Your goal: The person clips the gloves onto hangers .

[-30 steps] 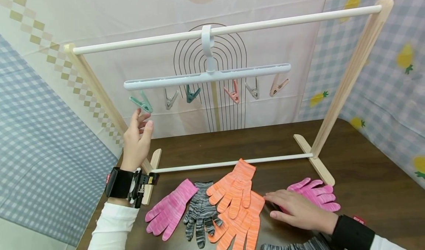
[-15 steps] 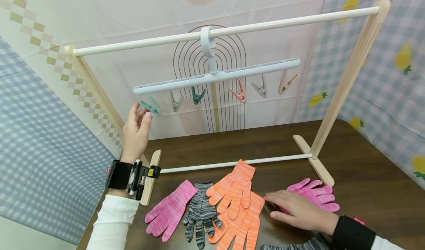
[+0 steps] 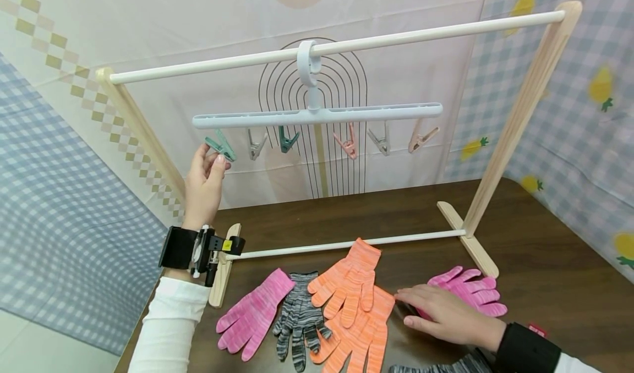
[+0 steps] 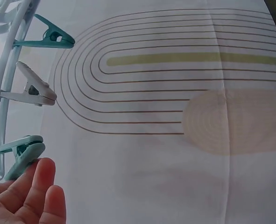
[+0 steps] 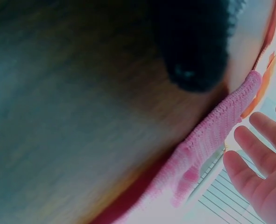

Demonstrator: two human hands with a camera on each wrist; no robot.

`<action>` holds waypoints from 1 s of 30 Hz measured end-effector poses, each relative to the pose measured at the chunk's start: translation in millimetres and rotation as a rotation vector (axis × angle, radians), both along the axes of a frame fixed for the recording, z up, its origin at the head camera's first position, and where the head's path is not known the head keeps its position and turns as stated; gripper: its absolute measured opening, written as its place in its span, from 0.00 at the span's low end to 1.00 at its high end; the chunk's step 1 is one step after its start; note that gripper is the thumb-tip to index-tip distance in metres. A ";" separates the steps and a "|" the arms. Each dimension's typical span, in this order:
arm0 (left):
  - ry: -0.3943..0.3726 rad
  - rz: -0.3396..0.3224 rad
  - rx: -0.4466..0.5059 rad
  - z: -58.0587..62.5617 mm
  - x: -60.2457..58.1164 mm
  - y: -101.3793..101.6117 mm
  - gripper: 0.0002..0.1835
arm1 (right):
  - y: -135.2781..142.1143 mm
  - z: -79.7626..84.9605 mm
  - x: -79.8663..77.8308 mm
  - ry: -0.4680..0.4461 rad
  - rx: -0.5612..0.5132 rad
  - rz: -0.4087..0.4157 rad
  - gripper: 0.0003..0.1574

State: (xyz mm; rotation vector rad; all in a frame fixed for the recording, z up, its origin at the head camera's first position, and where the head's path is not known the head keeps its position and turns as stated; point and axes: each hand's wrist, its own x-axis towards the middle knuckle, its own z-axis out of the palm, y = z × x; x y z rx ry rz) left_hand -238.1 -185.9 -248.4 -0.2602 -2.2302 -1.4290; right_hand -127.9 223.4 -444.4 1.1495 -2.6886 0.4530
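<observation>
The hanger [image 3: 247, 120] is pale bluish white, and its clips run from a mint-green clip [image 3: 224, 148] through a grey clip [image 3: 256, 145], a dark teal clip [image 3: 286, 142], a coral-pink clip [image 3: 349, 146] and a second grey clip [image 3: 381, 144] to a beige-pink clip [image 3: 418, 140]. Below, the left pink glove [image 3: 255, 315] and right pink glove [image 3: 475, 290] are streaked lighter, the upper orange glove [image 3: 349, 276] and lower orange glove [image 3: 366, 329] are faintly striped, and the grey glove [image 3: 299, 315] has black-and-grey bands, all against the dark brown table [image 3: 550, 285]. The backdrop [image 3: 406, 76] is off-white with thin dark arches and olive checks, the left cloth [image 3: 74, 241] is blue-and-white gingham, and the right cloth [image 3: 559, 158] adds yellow pineapples with green leaves to its blue-and-white checks.
</observation>
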 end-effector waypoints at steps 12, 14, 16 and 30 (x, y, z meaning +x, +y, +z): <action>0.049 -0.015 0.098 4.4 3.0 5.1 0.24 | 1.2 -1.2 0.7 0.007 0.009 -0.011 0.24; 0.045 -0.009 0.104 5.4 4.3 5.4 0.24 | 1.7 -0.9 0.6 0.017 0.012 -0.010 0.24; 0.038 0.000 0.104 6.6 6.1 6.0 0.24 | 2.2 -0.9 0.4 0.037 0.013 -0.006 0.24; 0.071 -0.039 0.096 2.7 18.6 11.8 0.21 | 18.5 9.3 5.7 0.046 -0.087 0.027 0.11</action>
